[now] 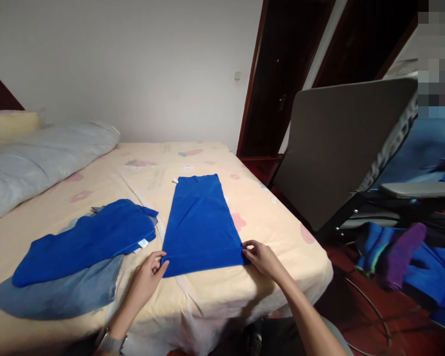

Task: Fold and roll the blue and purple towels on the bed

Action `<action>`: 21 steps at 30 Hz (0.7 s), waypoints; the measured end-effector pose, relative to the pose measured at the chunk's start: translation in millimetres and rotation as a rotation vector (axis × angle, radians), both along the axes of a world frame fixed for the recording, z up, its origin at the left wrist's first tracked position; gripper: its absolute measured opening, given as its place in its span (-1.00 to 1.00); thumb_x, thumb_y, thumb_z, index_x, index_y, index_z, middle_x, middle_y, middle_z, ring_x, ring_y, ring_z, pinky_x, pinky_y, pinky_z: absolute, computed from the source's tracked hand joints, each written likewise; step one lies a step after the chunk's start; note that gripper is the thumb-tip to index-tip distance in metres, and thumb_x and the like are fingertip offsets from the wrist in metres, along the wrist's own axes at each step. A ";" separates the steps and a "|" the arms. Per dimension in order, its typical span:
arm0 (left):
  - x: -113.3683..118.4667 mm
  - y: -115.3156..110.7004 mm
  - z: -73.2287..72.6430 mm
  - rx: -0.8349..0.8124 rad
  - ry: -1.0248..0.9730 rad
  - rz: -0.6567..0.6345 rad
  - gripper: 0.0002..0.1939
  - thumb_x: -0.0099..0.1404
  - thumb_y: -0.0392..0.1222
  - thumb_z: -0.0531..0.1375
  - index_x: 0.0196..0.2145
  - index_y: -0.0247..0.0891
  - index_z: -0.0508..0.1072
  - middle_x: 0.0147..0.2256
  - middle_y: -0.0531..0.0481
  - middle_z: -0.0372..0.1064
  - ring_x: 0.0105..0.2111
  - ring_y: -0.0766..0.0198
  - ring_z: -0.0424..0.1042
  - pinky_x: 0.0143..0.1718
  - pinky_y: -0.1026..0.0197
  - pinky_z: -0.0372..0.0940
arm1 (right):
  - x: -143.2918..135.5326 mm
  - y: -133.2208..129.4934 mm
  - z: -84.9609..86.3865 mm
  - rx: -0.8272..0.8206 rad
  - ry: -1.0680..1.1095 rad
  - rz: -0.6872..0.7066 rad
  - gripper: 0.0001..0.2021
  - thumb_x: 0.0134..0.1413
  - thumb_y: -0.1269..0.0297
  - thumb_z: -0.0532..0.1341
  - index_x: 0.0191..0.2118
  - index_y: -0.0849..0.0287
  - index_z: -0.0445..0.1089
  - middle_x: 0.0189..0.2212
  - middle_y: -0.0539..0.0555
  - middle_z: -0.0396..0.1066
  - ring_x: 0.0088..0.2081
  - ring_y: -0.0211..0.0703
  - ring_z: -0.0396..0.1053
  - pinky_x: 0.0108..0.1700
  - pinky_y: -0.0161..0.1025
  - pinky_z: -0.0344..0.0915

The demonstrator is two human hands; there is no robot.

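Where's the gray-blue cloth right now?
Head view, left side: the gray-blue cloth lies on the cream floral bedsheet, partly under a crumpled blue cloth.

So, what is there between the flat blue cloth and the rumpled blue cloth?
A narrow strip of bare bed sheet, with the left hand at its near end, as the head view shows.

A pale wall point(152, 69) (small switch point(237, 75) included) meets a dark door point(274, 84) above reddish flooring point(261, 168).
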State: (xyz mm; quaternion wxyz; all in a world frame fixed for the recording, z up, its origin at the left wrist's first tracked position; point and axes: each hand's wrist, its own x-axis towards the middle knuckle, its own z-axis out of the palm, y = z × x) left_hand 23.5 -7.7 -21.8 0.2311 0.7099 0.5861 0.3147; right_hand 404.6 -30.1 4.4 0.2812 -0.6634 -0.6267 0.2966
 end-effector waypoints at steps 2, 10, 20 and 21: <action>0.1 -0.8 -1.3 0.080 0.100 0.020 -0.64 0.32 0.09 0.04 -0.06 -0.16 0.33 -0.60 0.23 0.11 -0.60 0.27 0.28 -0.50 0.29 0.14 | -0.3 -1.4 1.1 0.030 -0.003 0.026 -0.75 0.18 0.18 0.13 -0.08 0.12 0.40 -0.50 0.01 0.49 -0.45 -0.11 0.39 -0.40 -0.28 0.15; -8.8 -23.4 6.5 0.041 0.287 -0.093 -0.83 0.33 -0.02 0.04 -0.35 -0.09 0.30 -0.65 0.23 0.08 -0.64 0.29 0.25 -0.53 0.29 0.12 | 12.2 -20.8 12.3 -0.007 0.025 0.199 -0.86 0.21 0.19 0.14 -0.21 0.09 0.37 -0.54 -0.04 0.42 -0.49 -0.20 0.32 -0.44 -0.32 0.11; -19.4 -35.0 28.9 0.145 0.290 -0.343 -0.75 0.17 -0.09 0.27 -0.15 0.11 0.53 -0.07 0.04 0.48 -0.03 0.10 0.45 0.03 0.15 0.35 | 11.7 -31.3 25.2 0.080 -0.052 0.424 -0.65 -0.07 0.40 0.28 -0.09 0.04 0.46 -0.09 0.08 0.39 -0.08 -0.06 0.36 -0.04 -0.22 0.31; -20.3 -34.3 28.6 0.118 0.280 -0.365 -0.69 0.15 -0.15 0.26 -0.13 0.11 0.53 -0.06 0.05 0.49 -0.02 0.10 0.45 0.04 0.15 0.35 | 12.4 -30.8 22.0 0.058 -0.043 0.432 -0.55 -0.13 0.44 0.28 -0.03 0.05 0.44 -0.08 0.08 0.39 -0.08 -0.05 0.36 -0.04 -0.22 0.32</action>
